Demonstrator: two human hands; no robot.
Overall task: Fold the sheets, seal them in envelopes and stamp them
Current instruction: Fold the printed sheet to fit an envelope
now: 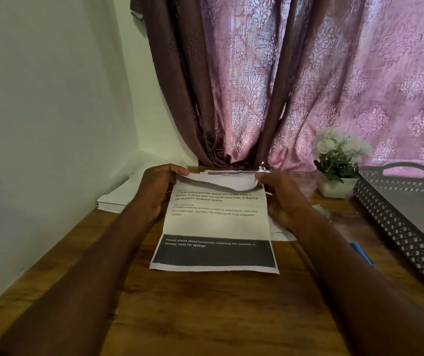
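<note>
The sheet [216, 227] lies lengthwise on the counter [205, 317], long axis running away from the person. Left hand [158, 187] and right hand [280, 194] fingers pinch its far corners, curling that edge toward the near end.

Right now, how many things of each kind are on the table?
Printed sheet held by the left hand and right hand: 1
Paper stacks: 2
Flower pot: 1
Tray: 1
Blue pen: 1
Total: 6

matt paper sheet [216, 222], grained wooden table [205, 317]
</note>
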